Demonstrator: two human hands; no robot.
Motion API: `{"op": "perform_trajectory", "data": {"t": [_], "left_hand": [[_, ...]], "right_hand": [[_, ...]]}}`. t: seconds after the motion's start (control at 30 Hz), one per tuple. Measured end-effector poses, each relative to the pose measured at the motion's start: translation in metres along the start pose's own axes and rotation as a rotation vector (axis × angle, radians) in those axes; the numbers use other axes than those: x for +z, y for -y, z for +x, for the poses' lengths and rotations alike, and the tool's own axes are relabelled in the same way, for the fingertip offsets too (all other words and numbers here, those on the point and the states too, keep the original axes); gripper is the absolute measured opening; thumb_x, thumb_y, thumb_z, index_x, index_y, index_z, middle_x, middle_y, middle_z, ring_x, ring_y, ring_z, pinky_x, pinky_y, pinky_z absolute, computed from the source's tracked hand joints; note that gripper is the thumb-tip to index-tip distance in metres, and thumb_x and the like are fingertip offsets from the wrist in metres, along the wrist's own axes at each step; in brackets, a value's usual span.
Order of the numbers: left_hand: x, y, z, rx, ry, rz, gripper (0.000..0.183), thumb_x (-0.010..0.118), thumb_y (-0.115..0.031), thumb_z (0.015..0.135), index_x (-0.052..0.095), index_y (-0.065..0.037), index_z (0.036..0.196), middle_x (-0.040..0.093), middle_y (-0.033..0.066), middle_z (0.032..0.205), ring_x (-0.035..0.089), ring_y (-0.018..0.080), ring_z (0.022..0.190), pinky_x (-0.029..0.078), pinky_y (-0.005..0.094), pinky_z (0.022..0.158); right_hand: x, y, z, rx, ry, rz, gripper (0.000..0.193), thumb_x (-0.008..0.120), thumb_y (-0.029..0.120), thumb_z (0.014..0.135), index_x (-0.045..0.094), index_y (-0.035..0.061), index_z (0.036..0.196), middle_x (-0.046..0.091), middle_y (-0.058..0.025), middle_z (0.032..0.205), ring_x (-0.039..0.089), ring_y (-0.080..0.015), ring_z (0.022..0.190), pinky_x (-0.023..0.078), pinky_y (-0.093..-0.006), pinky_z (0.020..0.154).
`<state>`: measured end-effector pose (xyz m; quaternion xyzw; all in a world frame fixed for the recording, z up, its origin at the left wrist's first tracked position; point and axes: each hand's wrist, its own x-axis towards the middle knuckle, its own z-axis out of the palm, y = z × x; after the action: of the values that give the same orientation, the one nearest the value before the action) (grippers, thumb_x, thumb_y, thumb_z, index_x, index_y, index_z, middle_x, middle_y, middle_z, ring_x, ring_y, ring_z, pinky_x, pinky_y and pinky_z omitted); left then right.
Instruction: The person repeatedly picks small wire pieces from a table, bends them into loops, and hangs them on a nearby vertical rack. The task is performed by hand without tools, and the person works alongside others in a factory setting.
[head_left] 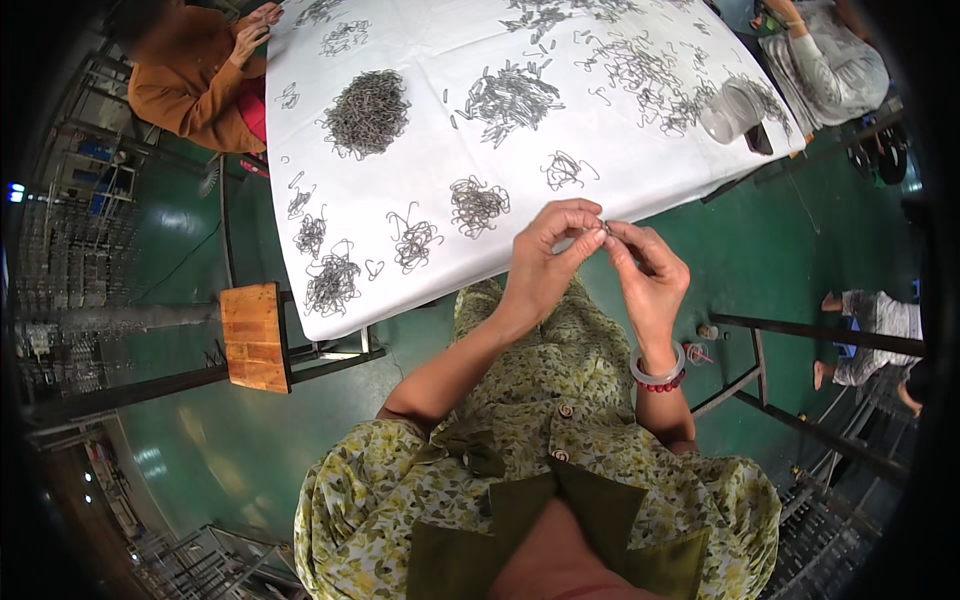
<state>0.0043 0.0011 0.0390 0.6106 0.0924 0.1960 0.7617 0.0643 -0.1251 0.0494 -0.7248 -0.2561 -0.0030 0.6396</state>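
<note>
Just past the near edge of the white-covered table [440, 280], my left hand [550, 245] and my right hand [652, 275] meet fingertip to fingertip. Both are closed in a pinch on a small dark metal wire piece [606, 229]; fingers cover most of it, so its shape is unclear. On the cloth nearest my left hand lie a loose group of wire hooks [567, 171] and a denser pile of hooks [479, 207]. Farther left are more small heaps of bent wire hooks [332, 282]. A bracelet and red beads circle my right wrist.
Farther back lie a big dark heap of metal pieces [368, 113], a pile of elongated wire links [512, 100] and scattered hooks [640, 80]. A clear plastic container [732, 110] and a dark flat object [760, 139] sit at right. Co-workers flank the table; a wooden stool [256, 337] stands left.
</note>
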Motion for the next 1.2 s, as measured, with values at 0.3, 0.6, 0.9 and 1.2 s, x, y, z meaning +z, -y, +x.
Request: {"op": "perform_trajectory", "data": {"t": [0.3,0.6,0.9,1.2], "left_hand": [[-0.001,-0.002,0.004,0.02,-0.036,0.091,0.013,0.062,-0.01,0.089,0.062,0.0,0.098,0.068,0.006,0.092,0.061,0.0104,0.09,0.048,0.0269,0.083],[-0.012,0.005,0.002,-0.085,-0.019,0.198,0.007,0.061,-0.002,0.088,0.061,0.0,0.095,0.067,0.0088,0.096,0.06,0.0134,0.095,0.046,0.0286,0.089],[-0.019,0.011,-0.002,-0.083,-0.009,0.179,0.006,0.062,-0.001,0.088,0.062,0.0,0.094,0.066,0.0087,0.096,0.059,0.0139,0.094,0.045,0.0281,0.088],[-0.012,0.015,-0.006,-0.027,0.03,0.242,0.008,0.064,-0.002,0.087,0.063,0.0,0.095,0.065,0.0055,0.094,0.058,0.0121,0.09,0.046,0.026,0.083]], "right_hand": [[-0.005,-0.008,0.025,0.106,-0.007,0.058,0.02,0.063,-0.005,0.083,0.068,-0.004,0.103,0.068,-0.0095,0.086,0.062,-0.0118,0.074,0.049,-0.0235,0.066],[0.082,-0.125,0.183,-0.704,0.655,-0.691,0.032,0.055,-0.006,0.071,0.065,-0.0016,0.101,0.059,-0.0124,0.102,0.052,-0.028,0.102,0.045,-0.0338,0.091],[0.089,-0.143,0.192,-0.675,0.714,-0.835,0.012,0.053,-0.004,0.074,0.061,-0.0037,0.083,0.061,-0.0177,0.094,0.06,-0.0325,0.098,0.05,-0.0388,0.085],[0.057,-0.102,0.162,-0.079,0.512,-0.152,0.023,0.067,0.005,0.08,0.069,0.0031,0.103,0.068,-0.013,0.087,0.065,-0.02,0.077,0.053,-0.0312,0.071]]}}
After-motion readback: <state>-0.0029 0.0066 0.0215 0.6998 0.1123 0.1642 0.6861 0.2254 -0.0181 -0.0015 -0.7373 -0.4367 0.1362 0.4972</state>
